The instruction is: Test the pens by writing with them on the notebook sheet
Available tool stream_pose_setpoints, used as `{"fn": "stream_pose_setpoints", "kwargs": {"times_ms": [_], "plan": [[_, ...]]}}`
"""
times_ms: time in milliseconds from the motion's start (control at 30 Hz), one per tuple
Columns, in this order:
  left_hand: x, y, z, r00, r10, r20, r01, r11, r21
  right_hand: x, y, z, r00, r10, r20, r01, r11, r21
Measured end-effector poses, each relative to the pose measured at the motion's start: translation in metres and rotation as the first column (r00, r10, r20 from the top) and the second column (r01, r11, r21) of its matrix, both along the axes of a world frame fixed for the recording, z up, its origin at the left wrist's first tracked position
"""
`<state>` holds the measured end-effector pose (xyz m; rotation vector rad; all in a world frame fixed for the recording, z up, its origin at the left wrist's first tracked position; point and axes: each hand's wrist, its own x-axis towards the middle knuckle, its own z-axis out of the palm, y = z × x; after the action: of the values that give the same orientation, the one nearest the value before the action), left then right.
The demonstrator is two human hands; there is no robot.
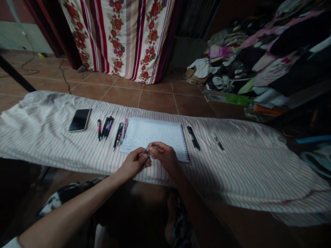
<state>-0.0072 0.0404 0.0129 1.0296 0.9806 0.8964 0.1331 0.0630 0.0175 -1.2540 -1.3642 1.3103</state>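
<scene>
My left hand (136,161) and my right hand (164,155) meet over the near edge of a spiral notebook (155,136), and both pinch a small pen (147,148) between their fingertips. The notebook lies open on a striped cloth (245,165). Left of it lie two groups of pens (105,127) (120,133). A black pen (193,137) and a thin pen (219,143) lie to the right of the notebook.
A dark phone (80,119) rests on the cloth at the left. Behind is a tiled floor (155,98), a flowered curtain (124,38) and a heap of clothes (261,58) at the right. My knees are below the cloth's near edge.
</scene>
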Motion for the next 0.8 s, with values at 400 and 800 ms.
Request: {"fn": "stream_pose_setpoints", "kwargs": {"times_ms": [400, 800], "plan": [[-0.024, 0.004, 0.004, 0.986, 0.163, -0.022, -0.163, 0.987, 0.011, -0.044, 0.021, 0.003, 0.996, -0.068, -0.058, 0.067, 0.998, -0.021], [-0.041, -0.009, 0.000, 0.988, 0.147, 0.038, -0.147, 0.989, -0.018, -0.064, 0.032, -0.010, 0.987, -0.160, -0.005, 0.159, 0.986, -0.040]]}}
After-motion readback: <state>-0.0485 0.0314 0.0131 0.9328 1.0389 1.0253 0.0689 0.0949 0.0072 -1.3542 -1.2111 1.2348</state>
